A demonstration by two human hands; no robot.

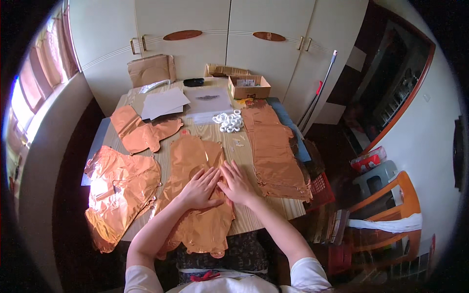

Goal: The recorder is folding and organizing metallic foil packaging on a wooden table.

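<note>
"So, where is the big copper sheet (207, 224)?"

"It lies on the near side of the worktop (281, 205), under the left hand (200, 188) and the right hand (238, 184). Most of it is to the left of the right hand."

"Which way is it long?"

"From far to near. Its far end is on the wood, and its near end pokes out past the near edge."

"Which hand is nearer to it?"

"Both touch it, I think. The left hand is well on top, and the right hand is at its right edge. Their fingers point far and lean in."

"Are they holding it?"

"They look flat and spread out, palms down. I can't see them gripping anything."

"What's beside it?"

"A shiny sheet (137, 190) on the left, a flat pile (273, 151) on the right, and white rings (229, 122) on the far side."
</note>
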